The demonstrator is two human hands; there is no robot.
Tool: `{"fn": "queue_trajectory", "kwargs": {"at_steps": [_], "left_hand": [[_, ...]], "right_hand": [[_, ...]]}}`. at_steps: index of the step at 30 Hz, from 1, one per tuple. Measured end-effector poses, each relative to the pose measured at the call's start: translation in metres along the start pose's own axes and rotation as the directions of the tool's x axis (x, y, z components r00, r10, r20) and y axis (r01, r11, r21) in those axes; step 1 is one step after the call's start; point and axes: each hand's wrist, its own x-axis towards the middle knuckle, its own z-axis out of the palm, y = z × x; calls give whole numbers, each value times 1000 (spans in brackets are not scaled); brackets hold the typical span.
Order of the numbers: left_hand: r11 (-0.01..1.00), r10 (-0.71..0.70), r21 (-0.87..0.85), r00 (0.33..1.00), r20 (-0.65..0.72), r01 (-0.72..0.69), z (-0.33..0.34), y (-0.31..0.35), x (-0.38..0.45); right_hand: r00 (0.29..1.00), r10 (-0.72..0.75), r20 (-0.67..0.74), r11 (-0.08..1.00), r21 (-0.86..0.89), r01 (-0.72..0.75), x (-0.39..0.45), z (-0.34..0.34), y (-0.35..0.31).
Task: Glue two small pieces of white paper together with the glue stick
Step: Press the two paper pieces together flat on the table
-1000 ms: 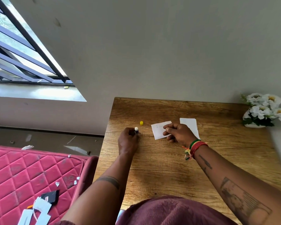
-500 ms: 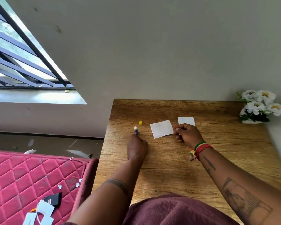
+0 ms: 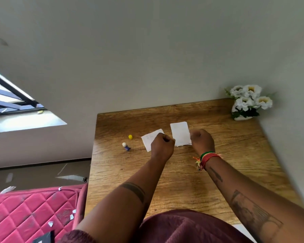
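Resting on the wooden tabletop (image 3: 182,181) toward its far edge, both hands sit side by side over the two white sheets. The left hand (image 3: 162,146) has its fingers curled in, covering the near right corner of the left paper (image 3: 150,138); whether it pinches the sheet cannot be told. The right hand (image 3: 202,142), fingers also curled, touches the right edge of the right paper (image 3: 180,133), its grip hidden too. An uncapped glue stick (image 3: 125,146) stands untouched near the left edge, its yellow cap (image 3: 130,136) just beyond it. White flowers (image 3: 247,100) occupy the far right corner.
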Motion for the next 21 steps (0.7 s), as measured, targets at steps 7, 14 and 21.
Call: {"fn": "queue_trajectory", "kwargs": {"at_steps": [7,14,21], "left_hand": [[993,-89,-76,996,14,89,10,2,14],[961,-151,-231,988,6,149,4,2,23],[834,-260,-502,966,4,227,-17,2,22]], "right_hand": [[994,64,85,998,5,-65,15,14,-9],[977,122,174,991,28,-128,25,13,-9],[883,225,412,820,410,-399,4,19,-21]]}}
